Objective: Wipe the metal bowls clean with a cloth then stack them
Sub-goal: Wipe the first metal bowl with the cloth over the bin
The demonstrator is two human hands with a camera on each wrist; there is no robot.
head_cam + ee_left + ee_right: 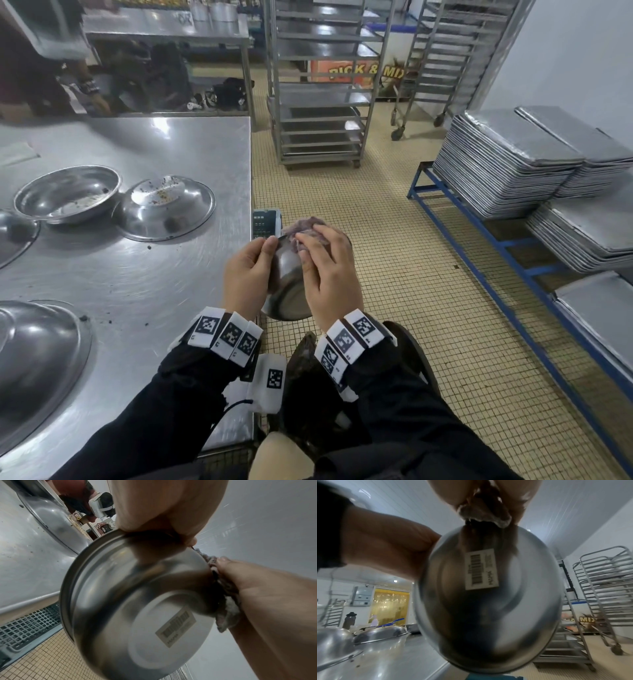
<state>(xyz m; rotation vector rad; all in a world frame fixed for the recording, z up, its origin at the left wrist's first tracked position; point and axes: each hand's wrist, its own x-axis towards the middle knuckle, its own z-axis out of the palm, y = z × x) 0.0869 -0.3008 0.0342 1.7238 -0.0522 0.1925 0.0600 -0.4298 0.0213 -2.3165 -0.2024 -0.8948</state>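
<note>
Small bowl [286, 274] is held on edge off the counter [137, 281], over the floor. Left hand [248, 270] is clamped on its rim; right hand [325, 270] is curled round the cloth [305, 228], pressed against the bowl's side. Rim grip should be kept firm and the bowl rotated so the base sticker [481, 569] area gets covered too. Dirty bowls [164, 207] wait on the counter, unstacked.

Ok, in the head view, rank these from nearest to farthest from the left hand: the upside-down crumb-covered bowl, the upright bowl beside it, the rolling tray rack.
1. Upside-down bowl, on the table, up and left of the left hand.
2. Upright bowl, farther left on the table.
3. Tray rack, across the floor, straight ahead.
</note>
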